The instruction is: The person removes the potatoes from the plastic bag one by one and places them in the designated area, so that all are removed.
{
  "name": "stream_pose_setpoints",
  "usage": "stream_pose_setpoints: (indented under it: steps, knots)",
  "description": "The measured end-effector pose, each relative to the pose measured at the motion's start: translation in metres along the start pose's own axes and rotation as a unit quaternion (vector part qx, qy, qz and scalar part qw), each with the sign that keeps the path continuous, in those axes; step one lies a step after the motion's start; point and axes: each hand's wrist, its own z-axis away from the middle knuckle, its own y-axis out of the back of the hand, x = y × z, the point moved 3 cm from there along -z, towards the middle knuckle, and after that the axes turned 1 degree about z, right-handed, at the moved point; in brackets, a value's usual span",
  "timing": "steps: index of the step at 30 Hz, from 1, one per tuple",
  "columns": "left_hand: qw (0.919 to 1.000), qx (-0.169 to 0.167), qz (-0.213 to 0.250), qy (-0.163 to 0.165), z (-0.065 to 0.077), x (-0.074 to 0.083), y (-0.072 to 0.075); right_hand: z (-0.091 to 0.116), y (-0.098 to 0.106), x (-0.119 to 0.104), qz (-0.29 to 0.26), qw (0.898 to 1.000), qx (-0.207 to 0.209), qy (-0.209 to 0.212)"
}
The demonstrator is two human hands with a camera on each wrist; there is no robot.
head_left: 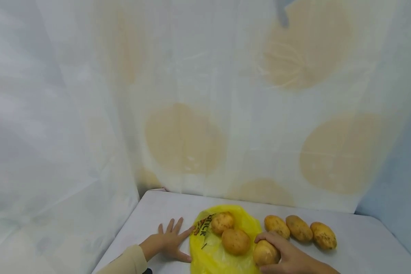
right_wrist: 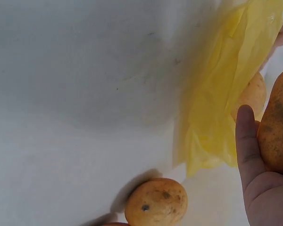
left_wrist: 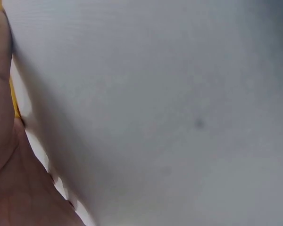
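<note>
A yellow plastic bag with dark print lies on the table, and two potatoes, one smaller and one larger, rest on it. My left hand is spread flat at the bag's left edge, fingers straight, thumb and a fingertip touching the plastic. At the bag's right side my right hand grips another potato. In the right wrist view this held potato sits against the palm, beside the yellow bag. The left wrist view shows only part of the left hand.
A row of three potatoes, left, middle and right, lies on the white table right of the bag. Pale sheeting with tan circles hangs behind the table, and more sheeting encloses the left and right sides.
</note>
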Motion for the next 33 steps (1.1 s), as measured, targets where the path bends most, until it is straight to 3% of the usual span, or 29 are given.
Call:
stream_pose_setpoints:
  steps: [5,7,14,22,30,33]
  knots:
    - [0.9999,0.002,0.006,0.009,-0.003,0.0,0.0,0.003,0.008,-0.005,0.068,0.995,0.039,0.055]
    - [0.9999,0.004,0.01,0.01,-0.003,0.001,-0.001,0.006,0.01,-0.004,0.072,0.995,0.042,0.051]
    - [0.9999,0.005,0.016,0.003,0.001,0.005,-0.005,0.02,0.013,0.003,0.057,0.997,0.039,-0.024]
    - [0.9998,0.008,0.007,0.016,0.004,0.003,0.003,0.028,0.016,0.014,0.077,0.994,0.083,0.004]
    - [0.9999,0.002,0.001,0.016,0.005,0.005,0.002,0.037,0.02,0.024,0.02,0.993,0.054,-0.101]
    - [0.9999,0.003,0.004,0.016,0.008,0.005,0.005,0.039,0.021,0.03,0.025,0.992,0.05,-0.117]
